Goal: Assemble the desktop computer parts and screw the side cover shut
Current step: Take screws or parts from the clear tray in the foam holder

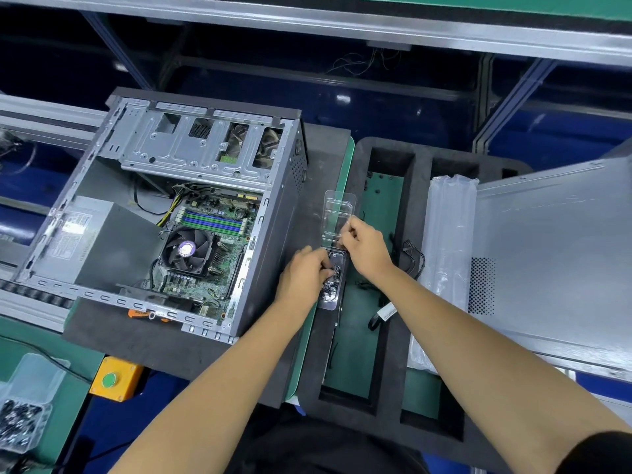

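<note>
The clamshell (pixel 337 234) of screws lies on the foam pad just right of the open case (pixel 160 220), its long axis running away from the person, lid hinged up at the far end. Both hands are on it: the right hand (pixel 364 248) pinches the raised lid's near edge, and the left hand (pixel 307 271), nearer the case, has fingers curled down into the screws (pixel 330 285). The case lies to the left of both hands, the side cover (pixel 554 254) well apart at the tabletop's right edge. Whether the left fingertips actually grip a screw is hidden. The screwdriver (pixel 143 314) by the case's near edge is mostly covered.
</note>
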The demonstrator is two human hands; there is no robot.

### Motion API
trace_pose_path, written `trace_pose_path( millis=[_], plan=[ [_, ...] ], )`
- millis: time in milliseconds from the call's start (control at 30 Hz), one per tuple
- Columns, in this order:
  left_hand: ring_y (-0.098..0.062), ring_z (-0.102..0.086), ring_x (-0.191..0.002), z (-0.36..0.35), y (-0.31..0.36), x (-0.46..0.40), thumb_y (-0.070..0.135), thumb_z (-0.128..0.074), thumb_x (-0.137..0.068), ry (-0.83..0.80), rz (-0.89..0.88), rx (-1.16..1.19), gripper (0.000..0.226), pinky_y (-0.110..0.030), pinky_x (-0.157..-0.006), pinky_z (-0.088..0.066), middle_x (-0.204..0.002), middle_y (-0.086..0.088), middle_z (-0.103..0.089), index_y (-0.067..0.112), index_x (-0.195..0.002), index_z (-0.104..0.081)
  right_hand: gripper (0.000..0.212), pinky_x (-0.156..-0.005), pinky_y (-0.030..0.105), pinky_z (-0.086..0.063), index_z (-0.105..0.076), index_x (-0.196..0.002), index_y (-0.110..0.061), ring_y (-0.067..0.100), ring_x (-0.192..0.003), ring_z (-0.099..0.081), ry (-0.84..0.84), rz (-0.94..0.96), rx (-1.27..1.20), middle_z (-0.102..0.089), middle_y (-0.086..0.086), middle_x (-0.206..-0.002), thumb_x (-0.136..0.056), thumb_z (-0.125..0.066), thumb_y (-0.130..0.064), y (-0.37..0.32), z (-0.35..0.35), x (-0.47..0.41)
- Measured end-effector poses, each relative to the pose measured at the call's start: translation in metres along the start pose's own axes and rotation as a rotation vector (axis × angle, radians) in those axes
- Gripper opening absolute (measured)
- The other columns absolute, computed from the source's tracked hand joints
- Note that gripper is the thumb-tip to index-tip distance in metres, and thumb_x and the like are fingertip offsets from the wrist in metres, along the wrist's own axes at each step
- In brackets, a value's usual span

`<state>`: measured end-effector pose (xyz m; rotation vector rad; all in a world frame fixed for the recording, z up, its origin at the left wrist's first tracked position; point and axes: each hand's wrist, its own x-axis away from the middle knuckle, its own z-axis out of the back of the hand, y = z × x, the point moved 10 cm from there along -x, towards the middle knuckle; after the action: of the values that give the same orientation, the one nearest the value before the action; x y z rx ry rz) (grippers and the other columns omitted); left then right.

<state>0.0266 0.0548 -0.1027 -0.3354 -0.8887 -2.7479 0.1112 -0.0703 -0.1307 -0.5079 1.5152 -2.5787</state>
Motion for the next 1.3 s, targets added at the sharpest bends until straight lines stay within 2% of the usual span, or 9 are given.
trace_pose_path(
  millis=[100,267,367,567,667,800,1000,1167,1300],
  plan=[
    [-0.023,-0.056,-0.081,0.002,-0.005,-0.001,0.009,-0.069,-0.092,0.019,0.005,0.067,0.010,-0.043,-0.073,-0.052,-0.090,-0.004,-0.052,0.014,-0.086,-0.065,0.019,-0.080,0.041,-0.057,-0.057,-0.082,-0.011,0.025,-0.083,-0.070,-0.002,0.005,-0.002,-0.071,0.002,-0.080,-0.100,-0.052,-0.012,0.000,0.000,0.001],
    [-0.016,-0.054,-0.076,0.009,-0.021,0.003,-0.007,-0.067,-0.089,0.085,0.077,0.239,0.018,-0.027,-0.072,-0.047,-0.087,-0.003,-0.055,0.008,-0.098,-0.065,0.017,-0.080,0.039,-0.057,-0.057,-0.083,-0.011,0.022,-0.082,-0.070,-0.008,0.001,0.018,-0.071,-0.001,-0.080,-0.099,-0.052,-0.012,0.001,-0.001,-0.001],
    [-0.014,-0.052,-0.072,0.006,-0.026,0.007,-0.003,-0.075,-0.085,0.051,0.101,0.273,0.024,-0.026,-0.067,-0.048,-0.083,-0.005,-0.058,0.013,-0.087,-0.058,0.017,-0.080,0.037,-0.056,-0.058,-0.084,-0.011,0.020,-0.082,-0.070,-0.009,0.003,0.020,-0.071,-0.002,-0.080,-0.099,-0.052,-0.013,0.003,-0.001,-0.002],
    [-0.011,-0.054,-0.064,-0.004,-0.029,0.015,0.004,-0.086,-0.075,-0.057,0.084,0.195,0.027,-0.030,-0.067,-0.051,-0.078,0.002,-0.057,0.019,-0.074,-0.064,0.017,-0.075,0.030,-0.054,-0.059,-0.083,-0.012,0.020,-0.081,-0.069,0.004,0.005,0.022,-0.072,-0.003,-0.080,-0.099,-0.052,-0.012,0.004,-0.001,-0.002],
    [-0.014,-0.057,-0.067,-0.009,-0.025,0.018,0.007,-0.086,-0.076,-0.120,0.075,0.083,0.022,-0.030,-0.067,-0.050,-0.078,0.005,-0.056,0.019,-0.077,-0.067,0.018,-0.074,0.028,-0.054,-0.058,-0.082,-0.013,0.019,-0.081,-0.070,0.005,0.002,0.016,-0.071,-0.004,-0.079,-0.099,-0.052,-0.012,0.004,-0.001,-0.002],
    [-0.004,-0.053,-0.066,-0.009,-0.024,0.018,0.010,-0.079,-0.084,-0.127,0.123,-0.018,0.013,-0.027,-0.062,-0.044,-0.081,0.009,-0.054,0.020,-0.085,-0.070,0.022,-0.069,0.029,-0.051,-0.054,-0.078,-0.018,0.019,-0.081,-0.069,0.008,0.014,0.029,-0.071,-0.005,-0.079,-0.099,-0.051,-0.012,0.001,-0.001,-0.002],
    [-0.025,-0.055,-0.110,-0.019,0.007,0.014,0.012,-0.067,-0.096,-0.245,-0.038,-0.351,0.014,-0.041,-0.086,-0.052,-0.112,-0.008,-0.058,0.008,-0.110,-0.068,0.023,-0.079,0.037,-0.056,-0.053,-0.077,-0.018,0.022,-0.086,-0.072,0.000,0.013,0.018,-0.069,-0.006,-0.079,-0.100,-0.051,-0.011,0.000,-0.001,-0.001],
    [-0.025,-0.052,-0.116,-0.022,0.003,0.012,0.012,-0.066,-0.097,-0.261,-0.036,-0.352,0.018,-0.041,-0.089,-0.051,-0.117,-0.008,-0.058,0.007,-0.113,-0.065,0.020,-0.079,0.038,-0.055,-0.054,-0.080,-0.012,0.024,-0.086,-0.072,-0.004,0.024,0.021,-0.068,-0.007,-0.079,-0.099,-0.050,-0.009,-0.002,-0.001,-0.001],
    [-0.017,-0.054,-0.106,-0.013,-0.003,0.016,-0.003,-0.062,-0.092,-0.158,-0.053,-0.243,0.021,-0.026,-0.075,-0.040,-0.097,0.009,-0.050,0.014,-0.104,-0.064,0.019,-0.079,0.036,-0.055,-0.055,-0.080,-0.012,0.022,-0.086,-0.072,-0.007,0.013,0.019,-0.068,-0.007,-0.078,-0.098,-0.050,-0.009,0.000,-0.001,-0.001]
  ],
)
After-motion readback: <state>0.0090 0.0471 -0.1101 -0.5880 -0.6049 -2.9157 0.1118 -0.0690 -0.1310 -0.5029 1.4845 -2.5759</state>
